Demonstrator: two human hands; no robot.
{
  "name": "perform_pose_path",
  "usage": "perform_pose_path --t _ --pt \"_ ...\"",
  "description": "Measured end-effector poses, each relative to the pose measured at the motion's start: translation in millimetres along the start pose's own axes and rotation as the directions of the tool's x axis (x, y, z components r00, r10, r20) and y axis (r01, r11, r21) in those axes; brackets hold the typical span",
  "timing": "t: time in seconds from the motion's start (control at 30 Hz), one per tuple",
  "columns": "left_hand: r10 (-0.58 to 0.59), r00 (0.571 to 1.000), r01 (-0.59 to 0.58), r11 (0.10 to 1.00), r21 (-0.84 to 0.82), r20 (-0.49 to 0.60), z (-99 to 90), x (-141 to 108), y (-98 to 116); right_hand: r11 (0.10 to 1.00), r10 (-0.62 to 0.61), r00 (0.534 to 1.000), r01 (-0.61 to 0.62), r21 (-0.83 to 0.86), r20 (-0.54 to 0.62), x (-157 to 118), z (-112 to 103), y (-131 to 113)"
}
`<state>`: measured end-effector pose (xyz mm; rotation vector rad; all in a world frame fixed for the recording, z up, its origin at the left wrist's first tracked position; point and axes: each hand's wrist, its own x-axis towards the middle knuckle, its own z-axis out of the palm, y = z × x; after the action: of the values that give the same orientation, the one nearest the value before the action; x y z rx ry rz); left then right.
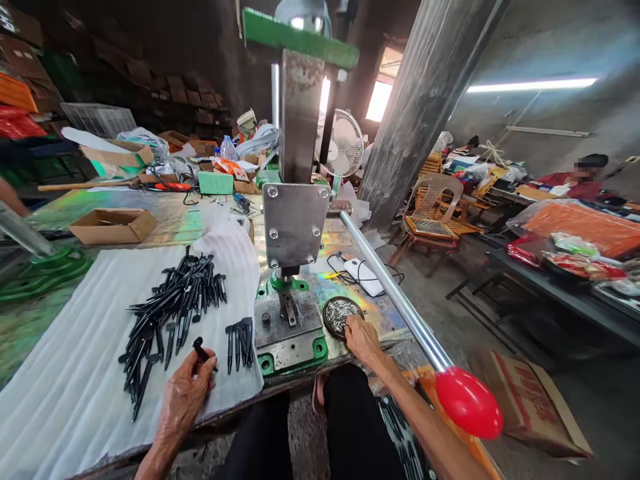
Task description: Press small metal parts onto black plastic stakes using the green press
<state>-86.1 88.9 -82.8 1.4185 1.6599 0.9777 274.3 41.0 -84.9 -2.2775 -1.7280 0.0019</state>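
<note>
My left hand (186,390) grips a black stake-like piece (201,348) with a flat head, over the white foam sheet (55,393). Beyond it lies a heap of similar black pieces (187,287), and several more (240,343) are lined up by the press. My right hand (363,339) reaches to a round dish of small metal bits (341,312), fingertips pinched together at its near edge; whatever they hold is too small to make out. Between my hands stands a hand press (295,223) on a green-edged base, a small slotted fixture (290,310) under its ram.
The press lever (395,287) slants down past my right arm to a red knob (469,402). A cardboard tray (114,225) and a green box (216,183) sit farther back. Right of the press is a white device with cables (364,277). A person (580,177) sits far right.
</note>
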Motion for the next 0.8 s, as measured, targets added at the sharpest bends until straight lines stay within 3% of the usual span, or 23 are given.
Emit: perform_pose_path --t 0.17,0.5,0.67,0.8 --pt "0.010 1.000 -0.010 0.999 0.034 0.003 -3.6 -3.9 1.6 1.000 -0.028 0.998 0.027 0.009 0.061 -0.3 -2.3 -0.1" --pt "-0.004 1.000 0.004 0.999 0.042 0.020 -5.0 -8.0 -1.1 0.967 0.052 0.999 -0.052 0.251 0.008 2.6 -0.5 12.7" --pt "-0.060 0.998 0.060 0.998 -0.005 0.024 -6.7 -10.0 5.6 0.905 0.105 0.994 -0.103 0.414 0.018 6.4 -1.5 16.2" --pt "-0.072 0.997 0.074 0.996 -0.056 0.029 -5.8 -9.6 7.2 0.792 0.146 0.987 -0.159 0.589 0.071 11.1 -1.5 20.0"
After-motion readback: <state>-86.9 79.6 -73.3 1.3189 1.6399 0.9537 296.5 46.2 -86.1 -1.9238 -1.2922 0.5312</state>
